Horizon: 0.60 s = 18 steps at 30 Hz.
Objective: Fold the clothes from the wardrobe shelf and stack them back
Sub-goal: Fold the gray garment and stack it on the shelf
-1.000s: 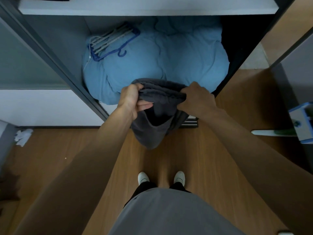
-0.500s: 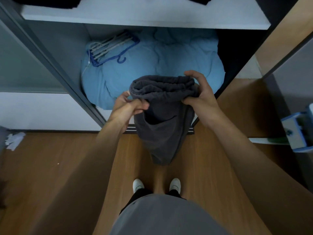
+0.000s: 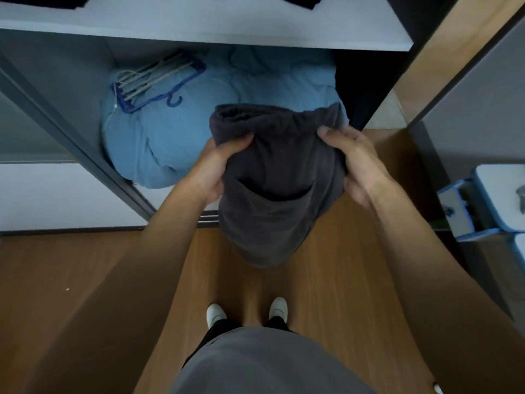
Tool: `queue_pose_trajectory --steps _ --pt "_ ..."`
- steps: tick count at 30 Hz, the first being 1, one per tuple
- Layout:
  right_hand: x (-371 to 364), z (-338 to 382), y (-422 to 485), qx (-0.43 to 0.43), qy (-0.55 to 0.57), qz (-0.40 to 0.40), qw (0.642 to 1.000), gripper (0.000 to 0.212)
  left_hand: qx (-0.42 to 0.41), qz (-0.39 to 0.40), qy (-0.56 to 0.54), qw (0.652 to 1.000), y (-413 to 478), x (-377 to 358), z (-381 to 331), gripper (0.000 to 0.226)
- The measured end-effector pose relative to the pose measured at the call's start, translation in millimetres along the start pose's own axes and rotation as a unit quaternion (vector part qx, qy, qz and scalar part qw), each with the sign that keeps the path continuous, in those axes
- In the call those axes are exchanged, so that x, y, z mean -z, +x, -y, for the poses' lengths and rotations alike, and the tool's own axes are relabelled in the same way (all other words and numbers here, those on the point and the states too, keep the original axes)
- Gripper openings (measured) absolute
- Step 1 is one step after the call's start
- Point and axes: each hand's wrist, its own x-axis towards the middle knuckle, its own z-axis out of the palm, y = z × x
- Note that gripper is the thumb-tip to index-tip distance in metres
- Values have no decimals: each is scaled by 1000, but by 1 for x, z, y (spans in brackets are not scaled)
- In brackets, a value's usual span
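A dark grey garment (image 3: pixel 275 177), partly folded with its top edge rolled over, hangs in front of the open wardrobe. My left hand (image 3: pixel 218 166) grips its left side, thumb on top of the cloth. My right hand (image 3: pixel 355 160) grips its right side, fingers curled over the fold. The garment's lower end dangles above the wooden floor. The white wardrobe shelf (image 3: pixel 199 27) runs across the top of the view, with dark clothes (image 3: pixel 42 0) showing at its upper edge.
A bulky light blue duvet (image 3: pixel 176 137) fills the wardrobe's bottom compartment, with blue and white hangers (image 3: pixel 153 83) lying on it. A dark sliding door frame (image 3: pixel 71 137) slants at the left. A blue and white container (image 3: pixel 483 203) stands at the right. My white shoes (image 3: pixel 247 311) stand on the wooden floor.
Both hands have lifted the grey garment and shifted it right. My right hand moved from the top fold down to the side, and the rolled top edge now sits higher.
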Motion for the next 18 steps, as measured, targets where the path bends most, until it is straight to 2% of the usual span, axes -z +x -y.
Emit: queue_pose_trajectory --steps 2,3,5,8,10,12,14,18 --pt "9 -12 -5 -102 -79 45 991 34 44 6 -22 999 -1 -13 -11 25" --pt "10 -21 -9 -128 -76 67 987 33 79 10 -21 997 -2 -15 -16 26" --pt "7 -34 -13 -101 3 79 992 23 123 15 -14 992 -4 -11 -25 28" --pt "-8 -34 -12 -52 79 41 995 19 139 25 20 990 -15 11 -26 30" --pt "-17 -33 -8 -74 87 7 993 24 188 12 91 978 -27 20 -19 37" --pt "-24 -30 -5 -138 79 -22 987 34 187 -21 123 974 -34 26 -10 33" --pt "-23 -23 -3 -185 92 -19 978 37 170 -46 93 980 -34 24 -9 28" --pt "-7 -18 -5 -109 163 76 978 45 178 -17 -34 983 -33 13 -20 28"
